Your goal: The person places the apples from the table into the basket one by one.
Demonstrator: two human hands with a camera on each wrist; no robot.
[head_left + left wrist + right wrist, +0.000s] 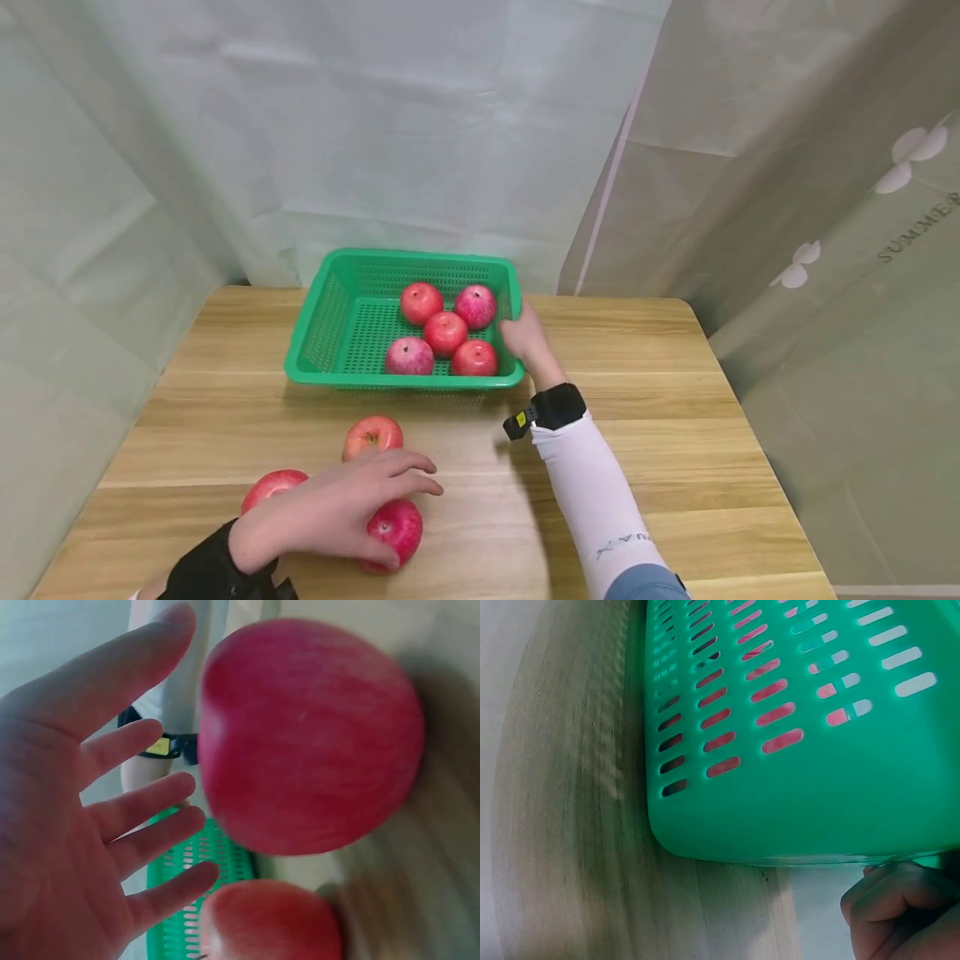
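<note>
My left hand (330, 510) is over a dark red apple (399, 530) near the front of the table. In the left wrist view, the fingers of that hand (52, 817) are spread, and a gap shows between them and the apple (311, 739). A paler red apple (372, 435) lies just beyond the hand, and another apple (272, 485) is partly hidden behind the wrist. At the back, my right hand (528, 340) grips the right rim of a green plastic basket (311, 377). Its curled fingers (889, 904) show at the rim in the right wrist view.
Several apples (446, 334) sit inside the basket, mostly in its right half. The wooden table (645, 467) ends against pale hanging sheets (420, 150) at the back and sides.
</note>
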